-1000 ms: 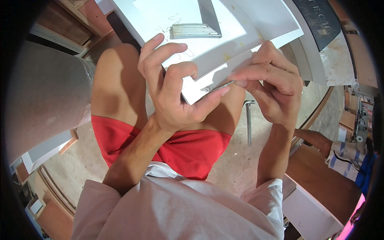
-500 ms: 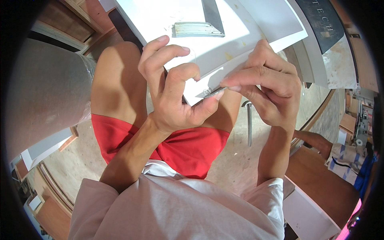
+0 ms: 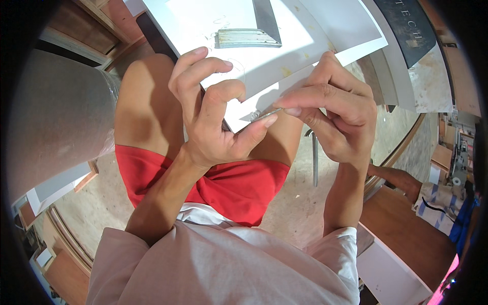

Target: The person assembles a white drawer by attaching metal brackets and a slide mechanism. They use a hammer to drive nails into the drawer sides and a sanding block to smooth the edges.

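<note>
the right hand is pinching a thin metal strip; the left hand is gripping a white board near its corner.

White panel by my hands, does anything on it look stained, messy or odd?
Yes. Yellowish stains dot the white panel near your right hand, standing out on the otherwise pale surface. Thin curly lines also show beside the ribbed strip stack; whether they're loose strands or scribbles, I can't tell.
</note>
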Motion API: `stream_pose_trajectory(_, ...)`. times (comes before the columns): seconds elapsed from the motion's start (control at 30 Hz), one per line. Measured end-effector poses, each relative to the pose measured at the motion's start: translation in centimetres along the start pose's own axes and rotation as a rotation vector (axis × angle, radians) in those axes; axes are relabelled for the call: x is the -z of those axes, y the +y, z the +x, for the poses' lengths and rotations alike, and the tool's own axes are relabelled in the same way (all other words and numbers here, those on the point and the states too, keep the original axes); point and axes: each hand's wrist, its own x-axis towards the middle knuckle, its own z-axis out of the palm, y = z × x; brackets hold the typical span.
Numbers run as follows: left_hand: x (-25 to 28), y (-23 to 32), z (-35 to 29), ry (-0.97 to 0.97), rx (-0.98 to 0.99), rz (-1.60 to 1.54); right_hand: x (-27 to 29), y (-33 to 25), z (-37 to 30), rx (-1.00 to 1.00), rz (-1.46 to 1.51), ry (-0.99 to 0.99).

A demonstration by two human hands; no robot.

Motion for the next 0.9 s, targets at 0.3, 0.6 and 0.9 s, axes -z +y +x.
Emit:
stream_pose_trajectory(0.3, 0.6, -0.3, -0.1, 0.010, 0.004, -0.030, -0.5, -0.1, 0.3, 0.021, -0.010, -0.014)
stream_pose_trajectory(0.6, 0.9, -0.6, -0.1, -0.012, 0.010, -0.060, -0.5, -0.6, 0.9, 0.002, -0.020, -0.048)
stream_pose_trajectory(0.9, 1.5, -1.0, -0.2, -0.079, 0.022, -0.082, -1.0, -1.0, 1.6, 0.007, -0.031, -0.067)
